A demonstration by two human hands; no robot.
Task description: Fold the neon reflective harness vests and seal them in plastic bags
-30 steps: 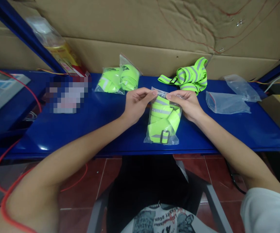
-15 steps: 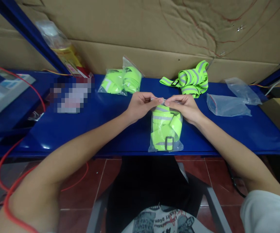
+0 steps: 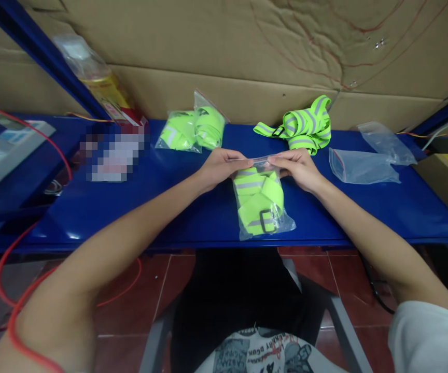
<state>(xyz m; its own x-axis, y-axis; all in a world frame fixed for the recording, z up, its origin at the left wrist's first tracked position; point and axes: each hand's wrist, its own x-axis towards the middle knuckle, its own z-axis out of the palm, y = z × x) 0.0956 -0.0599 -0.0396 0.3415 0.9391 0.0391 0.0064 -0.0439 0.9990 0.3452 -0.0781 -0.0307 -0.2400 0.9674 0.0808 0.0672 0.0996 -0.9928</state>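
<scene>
A clear zip bag [image 3: 261, 204] with a folded neon-green reflective strap and a black buckle inside lies on the blue shelf [image 3: 193, 217], near its front edge. My left hand [image 3: 218, 167] pinches the left end of the bag's top strip. My right hand [image 3: 299, 167] pinches the right end of the same strip. Both hands are closed on it, thumbs against fingertips, a short way apart.
Two filled bags of green straps [image 3: 193, 129] lie at the back left. A loose green strap [image 3: 304, 124] is heaped at the back right, with empty clear bags [image 3: 364, 166] to its right. A cardboard wall stands behind. A red cable [image 3: 10, 290] hangs at left.
My hands, which met at the middle of the bag's top strip half a second ago, have slid apart to its two ends. The bag has tilted, its bottom swinging right.
</scene>
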